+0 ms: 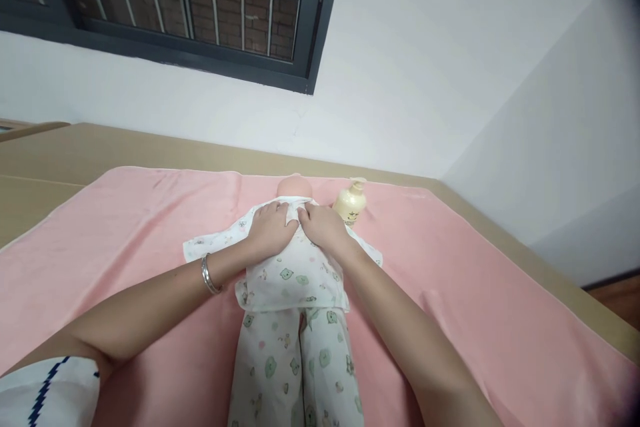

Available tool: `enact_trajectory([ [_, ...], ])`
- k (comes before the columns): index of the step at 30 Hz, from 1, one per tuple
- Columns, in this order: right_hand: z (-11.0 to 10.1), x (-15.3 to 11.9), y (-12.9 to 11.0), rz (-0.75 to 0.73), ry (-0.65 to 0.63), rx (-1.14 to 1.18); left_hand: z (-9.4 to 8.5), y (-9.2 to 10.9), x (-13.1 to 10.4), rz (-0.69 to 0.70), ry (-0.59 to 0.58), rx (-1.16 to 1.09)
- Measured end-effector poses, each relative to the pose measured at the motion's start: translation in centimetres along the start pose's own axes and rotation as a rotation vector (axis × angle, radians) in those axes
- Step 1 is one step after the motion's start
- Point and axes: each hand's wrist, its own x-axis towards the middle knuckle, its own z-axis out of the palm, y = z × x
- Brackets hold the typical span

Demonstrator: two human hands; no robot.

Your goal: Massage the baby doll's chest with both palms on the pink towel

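Pressing both palms flat, fingers spread and gripping nothing, your left hand (270, 230) and right hand (323, 227) rest on the doll (294, 185) at frame centre; a sideways sweep could topple the lotion bottle (351, 201) just beside it. The printed top (295, 270) lies wrinkled.

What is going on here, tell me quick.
A person is bent over a baby doll that lies on a pink towel. The doll wears a printed top and matching trousers. The left hand and the right hand both rest on the doll's chest, near the collar of the top. A cream pump bottle stands beside the doll's head. Whether the fingers pinch the cloth cannot be told.
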Motion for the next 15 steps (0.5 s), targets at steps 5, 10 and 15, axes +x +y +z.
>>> enact_trajectory([
  [5,-0.5,-0.5,-0.2,-0.082,0.018,0.026,-0.4,0.5,-0.9,0.095,0.058,0.075],
  [10,-0.6,-1.8,-1.5,-0.1,0.041,0.023,-0.9,-0.8,-0.1,0.105,-0.011,0.056],
  [15,0.0,-2.0,-1.4,-0.084,0.088,0.18,-0.9,-1.0,-0.6,0.113,-0.012,0.12],
])
